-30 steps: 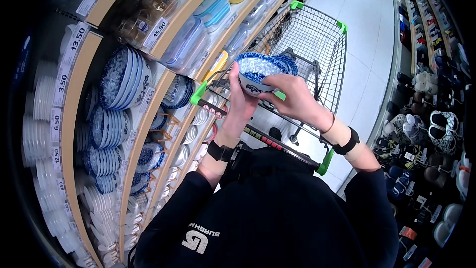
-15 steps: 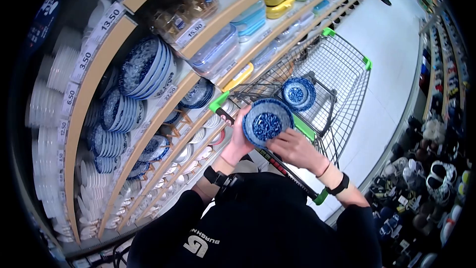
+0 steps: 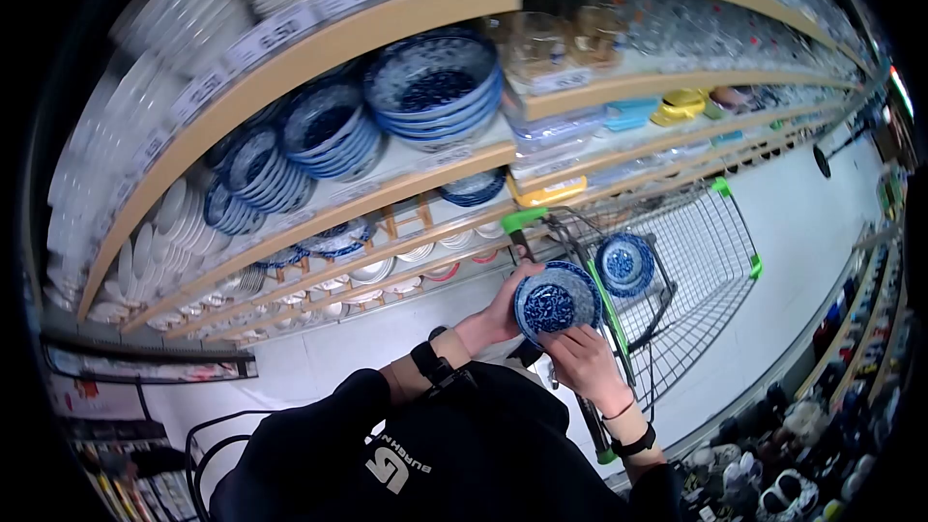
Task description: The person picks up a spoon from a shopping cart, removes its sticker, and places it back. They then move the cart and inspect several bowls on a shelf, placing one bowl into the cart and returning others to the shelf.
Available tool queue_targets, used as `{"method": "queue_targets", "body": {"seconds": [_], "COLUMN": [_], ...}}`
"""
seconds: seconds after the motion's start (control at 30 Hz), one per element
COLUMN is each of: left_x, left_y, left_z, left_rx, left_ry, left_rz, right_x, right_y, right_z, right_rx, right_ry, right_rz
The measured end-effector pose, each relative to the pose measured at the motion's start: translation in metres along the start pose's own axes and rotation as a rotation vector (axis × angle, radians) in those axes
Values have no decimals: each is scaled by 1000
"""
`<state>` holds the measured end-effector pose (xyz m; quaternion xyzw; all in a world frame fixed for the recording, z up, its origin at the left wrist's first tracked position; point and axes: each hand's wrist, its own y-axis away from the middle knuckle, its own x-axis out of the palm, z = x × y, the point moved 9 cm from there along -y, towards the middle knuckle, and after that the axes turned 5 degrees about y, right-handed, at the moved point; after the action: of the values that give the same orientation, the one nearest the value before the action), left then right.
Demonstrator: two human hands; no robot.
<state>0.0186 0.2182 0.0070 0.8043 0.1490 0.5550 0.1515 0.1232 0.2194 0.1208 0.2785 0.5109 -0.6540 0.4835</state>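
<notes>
A blue-and-white patterned bowl (image 3: 558, 298) is held in front of my body, its inside facing up at me. My left hand (image 3: 495, 317) grips it from the left side, with most of the fingers hidden beneath. On the near rim rest the bent fingers of my right hand (image 3: 586, 363), closed over the edge; the thumb is hard to see. Just beyond, a similar blue-and-white dish (image 3: 624, 265) lies in the child-seat end of a wire shopping cart (image 3: 713, 266) with green corners.
To the left, a shelf (image 3: 425, 172) carries several stacks of blue-and-white bowls (image 3: 435, 87). White plates (image 3: 188, 5) stand above, and plastic containers (image 3: 556, 130) sit farther along. Shoes (image 3: 773, 464) line the right side of the aisle. The cart handle is close to my hands.
My view has swung left toward the shelves, so the bowl, hands and cart appear lower and farther right. Both hands stay on the bowl.
</notes>
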Motion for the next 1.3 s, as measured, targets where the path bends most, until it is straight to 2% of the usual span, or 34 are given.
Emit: {"method": "queue_targets", "body": {"seconds": [0.17,0.2,0.4,0.57,0.77,0.93,1.07,1.2,1.3], "left_x": [-29,-39,-102,-133,-165,-159,-125,-104,-93], "left_y": [45,56,129,187,227,257,280,289,284], "left_z": [-52,-65,-120,-150,-174,-195,-223,-244,-261], "left_rx": [102,121,216,258,313,361,522,696,830], "left_ry": [4,8,102,96,136,26,-83,-99,-28], "left_rz": [-58,-71,-57,-61,-37,-12,8,-81,79], "right_x": [29,29,76,108,135,124,102,77,64], "right_y": [-52,-69,-133,-163,-186,-203,-221,-246,-267], "right_z": [34,46,112,151,191,219,229,234,233], "right_rx": [-59,-95,-256,-337,-421,-457,-513,-534,-545], "right_ry": [-12,-29,-60,-35,57,119,167,152,102], "right_rz": [50,-30,92,153,124,40,-50,-84,-106]}}
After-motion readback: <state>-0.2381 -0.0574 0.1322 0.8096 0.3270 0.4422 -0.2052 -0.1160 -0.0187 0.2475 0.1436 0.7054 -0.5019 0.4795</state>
